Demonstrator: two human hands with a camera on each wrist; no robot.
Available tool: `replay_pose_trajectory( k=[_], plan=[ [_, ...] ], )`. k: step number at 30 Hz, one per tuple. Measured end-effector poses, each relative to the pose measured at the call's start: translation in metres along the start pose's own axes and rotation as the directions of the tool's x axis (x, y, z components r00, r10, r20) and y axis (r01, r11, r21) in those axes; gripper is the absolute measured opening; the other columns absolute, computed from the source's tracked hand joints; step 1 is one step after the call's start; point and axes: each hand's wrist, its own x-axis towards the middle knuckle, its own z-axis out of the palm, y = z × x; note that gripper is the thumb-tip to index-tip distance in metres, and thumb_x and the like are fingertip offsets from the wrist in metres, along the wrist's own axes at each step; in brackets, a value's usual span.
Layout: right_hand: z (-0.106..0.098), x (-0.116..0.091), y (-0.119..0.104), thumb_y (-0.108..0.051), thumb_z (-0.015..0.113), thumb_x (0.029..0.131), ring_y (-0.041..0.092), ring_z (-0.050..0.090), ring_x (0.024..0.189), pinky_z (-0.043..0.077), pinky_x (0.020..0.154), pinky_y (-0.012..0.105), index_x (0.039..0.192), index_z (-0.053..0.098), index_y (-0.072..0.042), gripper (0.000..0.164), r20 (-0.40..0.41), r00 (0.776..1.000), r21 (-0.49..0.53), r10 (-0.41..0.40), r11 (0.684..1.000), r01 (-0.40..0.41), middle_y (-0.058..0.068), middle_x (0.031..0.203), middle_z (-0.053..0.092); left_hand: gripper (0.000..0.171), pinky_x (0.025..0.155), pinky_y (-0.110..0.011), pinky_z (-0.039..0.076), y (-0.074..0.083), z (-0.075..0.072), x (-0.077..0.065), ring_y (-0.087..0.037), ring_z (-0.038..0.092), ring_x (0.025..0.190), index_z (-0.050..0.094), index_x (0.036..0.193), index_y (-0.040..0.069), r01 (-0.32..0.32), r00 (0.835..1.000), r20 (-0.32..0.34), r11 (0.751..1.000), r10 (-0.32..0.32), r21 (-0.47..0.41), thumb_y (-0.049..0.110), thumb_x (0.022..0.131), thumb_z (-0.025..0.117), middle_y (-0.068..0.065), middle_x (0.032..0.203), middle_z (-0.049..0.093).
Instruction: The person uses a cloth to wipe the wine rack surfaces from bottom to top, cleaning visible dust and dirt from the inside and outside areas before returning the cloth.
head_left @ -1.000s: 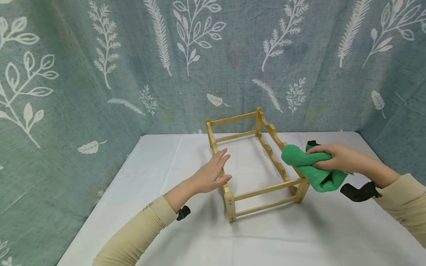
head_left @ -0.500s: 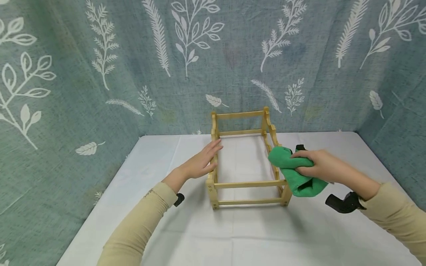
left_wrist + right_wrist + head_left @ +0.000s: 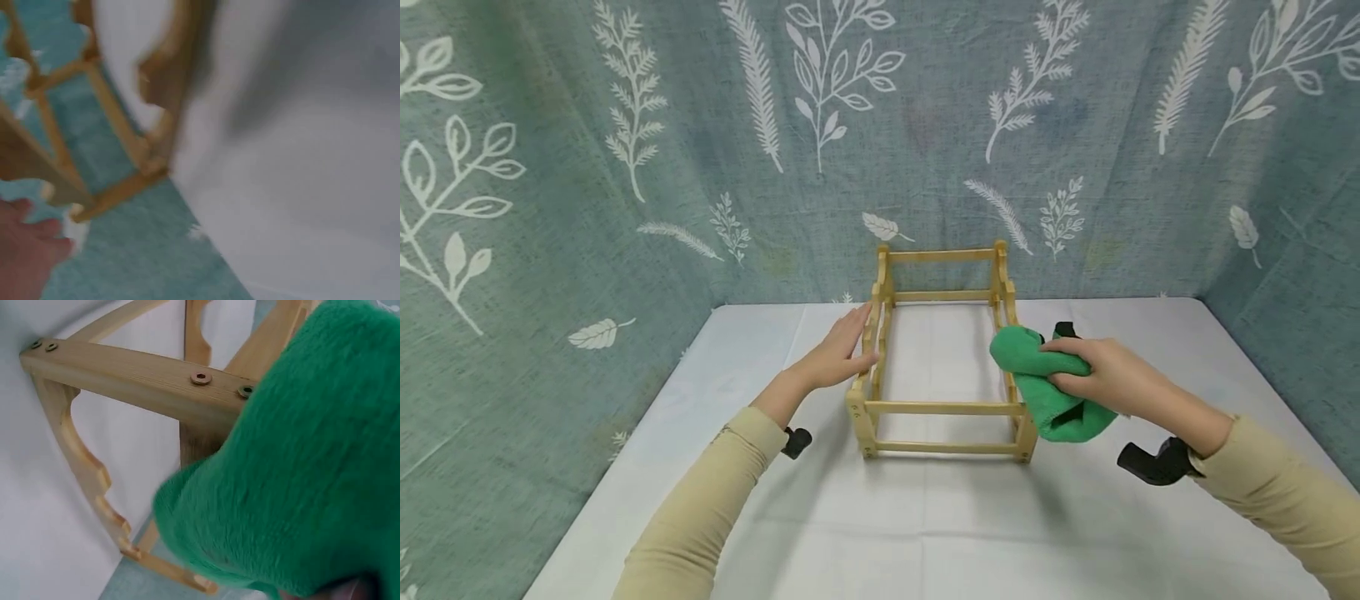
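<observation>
A light wooden rack (image 3: 940, 408) with scalloped side rails stands on the white table. My left hand (image 3: 831, 354) lies along its left side with the fingers fairly straight; whether they touch the wood is hard to tell. In the left wrist view, that hand (image 3: 28, 250) shows at the lower left by the rack (image 3: 119, 190), blurred. My right hand (image 3: 1105, 375) grips a folded green cloth (image 3: 1060, 408) against or close to the rack's right side. The cloth (image 3: 312, 456) hides part of the rack (image 3: 137, 375) and most of the fingers in the right wrist view.
The white tablecloth (image 3: 970, 533) spreads all round the rack. A green-grey curtain (image 3: 925, 125) with white leaf prints hangs behind the table and at both sides. Black wrist mounts (image 3: 1157, 462) sit on both arms.
The rack has turned from a slant to nearly square and shifted left and slightly back. My left hand has moved left beside it; the right hand has moved left too, carrying the cloth.
</observation>
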Motion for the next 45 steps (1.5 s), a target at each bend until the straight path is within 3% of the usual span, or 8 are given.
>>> replay_pose_trajectory(
  k=[3, 11, 16, 29, 31, 36, 38, 45],
  plan=[
    [-0.007, -0.004, 0.000, -0.014, 0.059, 0.088, 0.014, 0.049, 0.065, 0.040, 0.057, 0.031, 0.124, 0.055, -0.007, 0.037, -0.065, 0.997, -0.006, -0.033, 0.999, 0.033, 0.012, 0.098, 0.063, 0.081, 0.111, -0.051, 0.003, 0.021, -0.005, -0.009, -0.031, -0.004, 0.140, -0.006, 0.147, 0.005, 0.130, 0.991, 0.020, 0.984, -0.129, -0.125, 0.043, 0.095, 0.043, -0.015, 0.153, -0.003],
    [-0.007, -0.013, -0.012, -0.009, 0.068, 0.080, 0.005, 0.048, 0.063, 0.040, 0.053, 0.023, 0.114, 0.063, -0.014, 0.034, -0.172, 0.941, -0.178, -0.291, 0.949, 0.261, 0.003, 0.092, 0.061, 0.096, 0.110, -0.052, 0.003, 0.067, 0.002, -0.018, -0.034, -0.009, 0.139, -0.005, 0.146, 0.001, 0.290, 0.955, 0.072, 0.957, -0.289, 0.000, 0.056, 0.087, 0.048, -0.016, 0.152, -0.012],
    [0.009, -0.010, -0.014, -0.008, 0.071, 0.077, 0.004, 0.042, 0.056, 0.036, 0.048, 0.023, 0.111, 0.064, -0.014, 0.036, -0.193, 0.912, -0.324, -0.363, 0.901, 0.290, 0.004, 0.085, 0.055, 0.096, 0.110, -0.053, 0.004, 0.073, 0.007, -0.019, -0.036, -0.008, 0.138, -0.003, 0.146, 0.000, 0.345, 0.938, 0.042, 0.939, -0.345, 0.009, 0.057, 0.087, 0.047, -0.017, 0.152, -0.010],
    [0.019, 0.002, -0.005, -0.006, 0.070, 0.078, 0.008, 0.044, 0.055, 0.036, 0.047, 0.025, 0.112, 0.063, -0.012, 0.036, -0.221, 0.908, -0.319, -0.356, 0.906, 0.277, 0.008, 0.088, 0.053, 0.089, 0.111, -0.051, 0.006, 0.070, 0.011, -0.012, -0.036, -0.005, 0.139, -0.002, 0.147, 0.003, 0.405, 0.913, 0.028, 0.913, -0.406, 0.042, 0.052, 0.090, 0.045, -0.014, 0.153, -0.008],
    [0.016, 0.001, -0.009, -0.007, 0.072, 0.076, 0.006, 0.042, 0.055, 0.035, 0.047, 0.023, 0.111, 0.063, -0.014, 0.037, -0.237, 0.878, -0.329, -0.416, 0.885, 0.330, 0.005, 0.086, 0.052, 0.089, 0.111, -0.052, 0.006, 0.071, 0.011, -0.012, -0.037, -0.005, 0.139, -0.003, 0.147, 0.003, 0.407, 0.912, 0.035, 0.912, -0.408, 0.041, 0.051, 0.090, 0.046, -0.014, 0.153, -0.009],
    [0.018, 0.001, -0.034, -0.035, 0.053, 0.092, 0.005, 0.047, 0.059, 0.040, 0.048, 0.019, 0.109, 0.064, -0.017, 0.027, -0.296, 0.707, -0.311, -0.642, 0.765, 0.564, 0.004, 0.087, 0.054, 0.090, 0.110, -0.054, 0.007, 0.072, 0.009, -0.014, -0.040, -0.005, 0.138, -0.006, 0.146, 0.003, 0.410, 0.909, 0.061, 0.911, -0.412, 0.038, 0.050, 0.090, 0.046, -0.015, 0.152, -0.013],
    [0.027, 0.003, -0.046, -0.036, 0.048, 0.094, 0.005, 0.049, 0.061, 0.041, 0.050, 0.018, 0.109, 0.064, -0.017, 0.030, -0.278, 0.665, -0.271, -0.693, 0.721, 0.638, 0.004, 0.088, 0.055, 0.090, 0.110, -0.054, 0.007, 0.073, 0.008, -0.015, -0.041, -0.005, 0.137, -0.007, 0.146, 0.003, 0.411, 0.908, 0.067, 0.911, -0.413, 0.038, 0.050, 0.090, 0.046, -0.014, 0.152, -0.013],
    [0.090, 0.013, -0.069, -0.013, 0.074, 0.076, 0.004, 0.051, 0.061, 0.042, 0.054, 0.014, 0.114, 0.062, -0.021, 0.041, -0.068, 0.722, -0.178, -0.689, 0.720, 0.670, 0.004, 0.091, 0.057, 0.089, 0.109, -0.055, 0.008, 0.071, 0.008, -0.016, -0.041, -0.004, 0.137, -0.006, 0.146, 0.003, 0.399, 0.913, 0.070, 0.916, -0.402, 0.055, 0.050, 0.091, 0.045, -0.015, 0.152, -0.011]
  ],
)
